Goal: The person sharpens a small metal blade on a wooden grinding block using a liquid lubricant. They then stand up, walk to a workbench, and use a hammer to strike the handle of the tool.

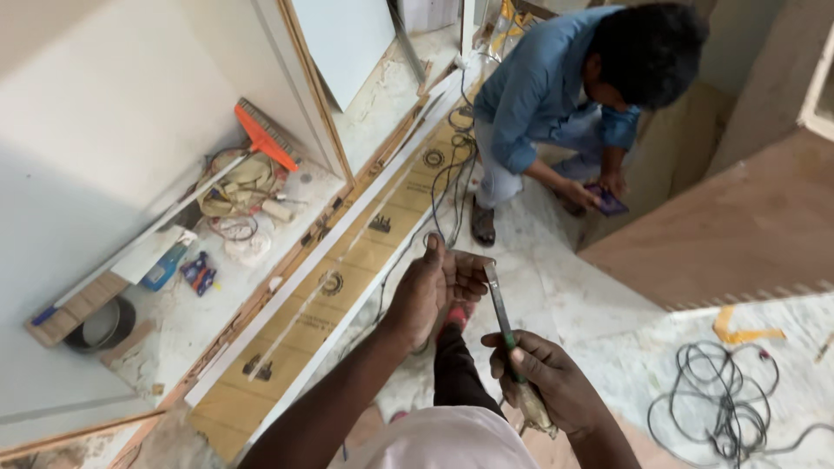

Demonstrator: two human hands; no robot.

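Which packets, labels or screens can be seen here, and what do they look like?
Small packet: left shelf floor, flat, blue with red.
Blue bottle: beside the packet, lying down, pale cap end.
Printed board: long tan strip on the floor, dark round and square marks.
Phone: crouching person's hands, dark purple slab.

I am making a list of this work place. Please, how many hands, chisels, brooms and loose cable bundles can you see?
Hands: 4, the left hand, the right hand and the crouching person's two hands
Chisels: 1, chisel
Brooms: 1, orange broom
Cable bundles: 1, cable bundle
Total: 7
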